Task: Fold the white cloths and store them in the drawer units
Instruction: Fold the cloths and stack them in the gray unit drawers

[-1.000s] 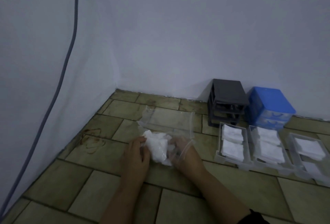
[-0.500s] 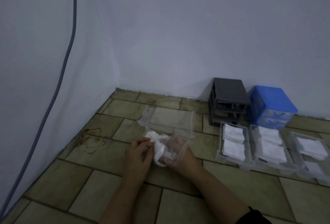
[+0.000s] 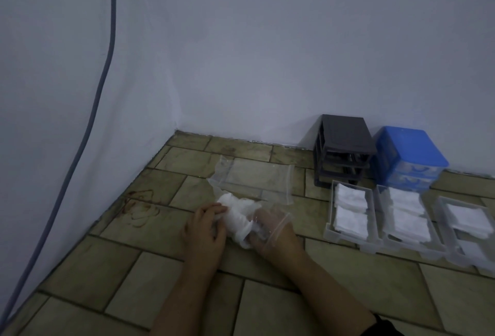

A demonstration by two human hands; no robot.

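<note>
Head view: your tiled floor meets two pale walls in a corner, with a grey cable running down the left wall. Against the far wall stand the dark grey drawer unit and, touching its right side, the blue drawer unit. Just in front of them three clear drawers lie side by side on the floor: the left drawer, the middle drawer and the right drawer, each holding folded white cloths. A clear plastic bag lies flat on the tiles left of the grey unit, beyond your hands. Your left hand has its fingers curled onto the left end of a crumpled white cloth, gripping it. Your right hand, with clear plastic film draped over it, holds the right end of the same cloth, fingers bent round it. The cloth sits bunched between both hands, low over the floor; contact with the tiles cannot be judged.
</note>
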